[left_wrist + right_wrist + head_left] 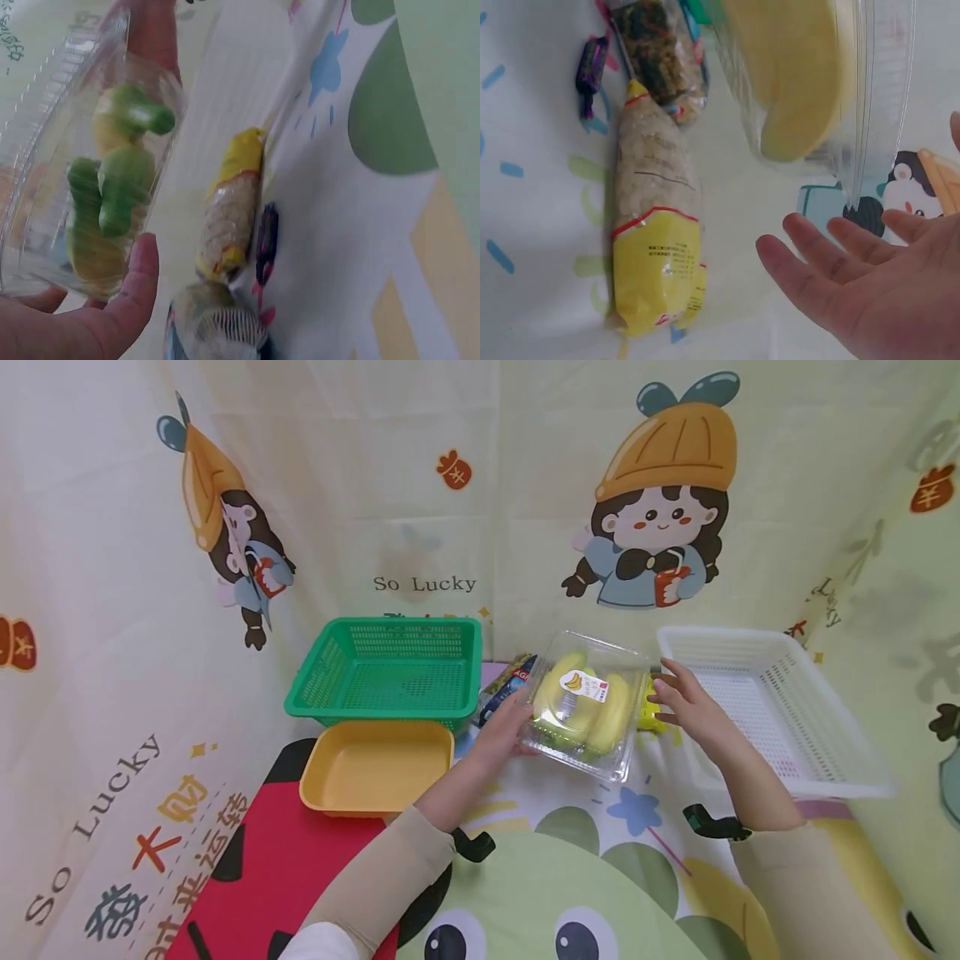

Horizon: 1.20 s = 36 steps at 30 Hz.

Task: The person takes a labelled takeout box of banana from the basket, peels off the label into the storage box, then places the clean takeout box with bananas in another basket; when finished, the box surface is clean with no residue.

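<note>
A clear plastic box of bananas (585, 714) with a white label is held up, tilted, above the table. My left hand (501, 728) grips its left side. In the left wrist view, green banana stems (120, 191) show through the plastic above the fingers. Off the box's right side, my right hand (693, 700) is spread with fingers straight. The right wrist view shows its fingertips (776, 251) apart from the box and holding nothing. Beneath the box lies a yellow-ended food packet (658, 225), beside a patterned snack packet (660, 56) and a small dark wrapped candy (592, 71).
A green basket (300, 697) stands at the back left, with a yellow tray (375, 768) in front of it. To the right is a white basket (832, 710), partly behind my right forearm. A printed cloth hangs behind the table.
</note>
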Tool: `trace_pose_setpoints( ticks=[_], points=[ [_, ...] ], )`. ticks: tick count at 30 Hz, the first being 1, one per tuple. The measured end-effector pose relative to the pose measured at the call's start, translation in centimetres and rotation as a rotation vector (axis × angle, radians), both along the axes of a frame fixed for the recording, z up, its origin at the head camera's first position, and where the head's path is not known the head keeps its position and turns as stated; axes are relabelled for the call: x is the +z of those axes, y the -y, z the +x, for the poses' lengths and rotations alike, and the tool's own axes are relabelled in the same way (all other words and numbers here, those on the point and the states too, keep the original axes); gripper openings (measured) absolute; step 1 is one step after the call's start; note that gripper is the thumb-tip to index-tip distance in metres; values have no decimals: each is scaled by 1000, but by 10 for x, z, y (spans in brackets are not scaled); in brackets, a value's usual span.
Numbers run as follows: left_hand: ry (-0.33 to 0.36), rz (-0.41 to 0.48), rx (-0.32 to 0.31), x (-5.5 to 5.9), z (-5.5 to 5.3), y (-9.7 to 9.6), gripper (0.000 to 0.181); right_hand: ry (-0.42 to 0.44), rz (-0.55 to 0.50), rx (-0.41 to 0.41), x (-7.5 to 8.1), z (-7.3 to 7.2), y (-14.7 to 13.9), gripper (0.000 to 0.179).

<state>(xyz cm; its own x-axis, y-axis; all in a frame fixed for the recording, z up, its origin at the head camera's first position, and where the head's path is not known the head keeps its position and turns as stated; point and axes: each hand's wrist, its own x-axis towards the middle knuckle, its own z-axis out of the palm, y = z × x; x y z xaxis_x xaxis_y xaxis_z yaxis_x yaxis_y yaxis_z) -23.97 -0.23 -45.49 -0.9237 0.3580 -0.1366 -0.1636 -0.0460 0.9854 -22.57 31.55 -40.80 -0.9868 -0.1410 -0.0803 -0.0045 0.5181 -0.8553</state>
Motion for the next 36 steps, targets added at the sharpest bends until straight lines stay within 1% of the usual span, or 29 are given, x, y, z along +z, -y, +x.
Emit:
trace_pose_setpoints(
  ticks=[3,9,11,14,18,20,22,25,28,33,36],
  points=[
    [-13,-29,-52,-2,0,16,51,-2,-14,28,-1,-9,-2,73],
    [-33,-39,-153,-4,1,38,51,3,-52,140,-1,-21,-1,65],
    [-39,-55,-190,-5,0,44,53,16,-69,181,-2,-25,1,61],
    [-45,-76,-250,-7,-1,51,55,51,-94,248,-3,-31,4,57],
    [-62,-86,-348,-9,-1,58,57,117,-107,346,-6,-35,11,57],
    [-62,-90,-394,-10,-1,60,57,159,-122,371,-8,-35,15,57],
    [-55,-96,-424,-11,-1,62,56,180,-131,385,-10,-33,18,58],
    [-44,-103,-444,-13,-1,64,57,191,-160,370,-14,-30,20,58],
    [-38,-104,-442,-14,-2,65,57,158,-176,353,-19,-28,23,59],
    [-22,-92,-424,-13,-3,67,54,130,-211,305,-26,-23,27,59],
    [-10,-84,-398,-11,-3,67,53,114,-230,280,-28,-18,27,58]
  ],
)
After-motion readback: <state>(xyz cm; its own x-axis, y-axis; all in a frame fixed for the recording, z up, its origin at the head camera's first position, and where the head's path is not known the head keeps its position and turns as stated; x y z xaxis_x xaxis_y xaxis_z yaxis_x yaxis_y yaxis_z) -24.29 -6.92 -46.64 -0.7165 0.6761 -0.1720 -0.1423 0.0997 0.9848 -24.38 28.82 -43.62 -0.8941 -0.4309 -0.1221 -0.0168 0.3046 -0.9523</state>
